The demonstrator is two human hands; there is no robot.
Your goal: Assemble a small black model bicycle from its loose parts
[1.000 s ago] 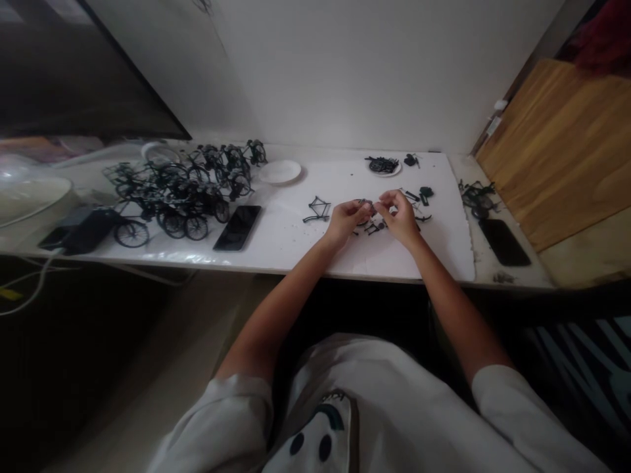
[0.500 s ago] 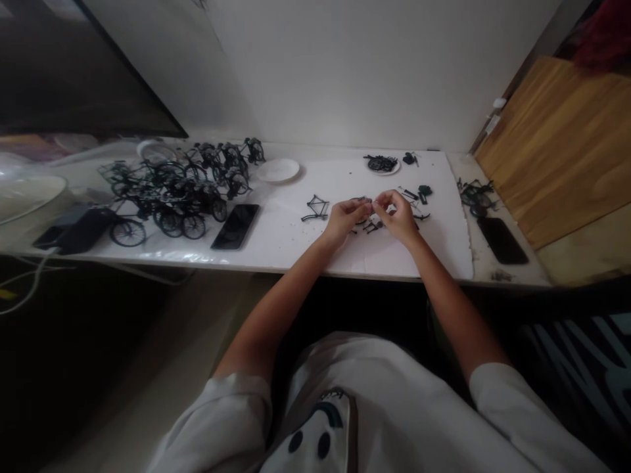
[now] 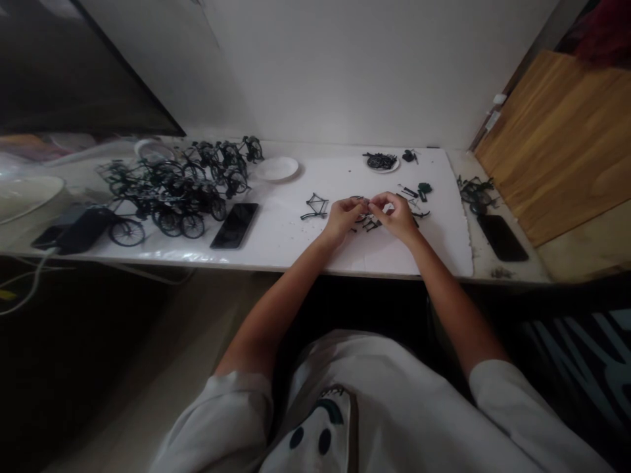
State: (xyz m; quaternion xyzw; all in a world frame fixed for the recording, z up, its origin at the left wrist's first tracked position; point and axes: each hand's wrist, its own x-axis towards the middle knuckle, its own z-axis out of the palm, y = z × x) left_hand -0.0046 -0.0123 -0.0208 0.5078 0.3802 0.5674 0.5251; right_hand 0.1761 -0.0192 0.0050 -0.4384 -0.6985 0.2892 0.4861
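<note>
Both hands meet fingertip to fingertip over a white board [image 3: 276, 240]. My left hand [image 3: 344, 215] is closed in a pinch, and so is my right hand [image 3: 397, 217]. A small dark piece shows between their fingertips, too small to name. Left of the hands lies a miniature bicycle frame [image 3: 315, 206] in black. Several thin black parts [image 3: 371, 225] lie just below the fingers, partly hidden by them. Beyond my right hand are more dark parts and a dark green piece [image 3: 424, 190].
Many assembled miniature bicycles [image 3: 177, 187] crowd the left side. A black phone [image 3: 235, 225] lies beside them, near a white plate [image 3: 277, 169]. A small dish of black parts [image 3: 381, 163] stands at the back. Another phone [image 3: 503, 238] is at the right edge, by a wooden board [image 3: 562, 144].
My fingertips have shifted slightly left and closer together, with the right hand moving toward the left. The things on the board lie as before.
</note>
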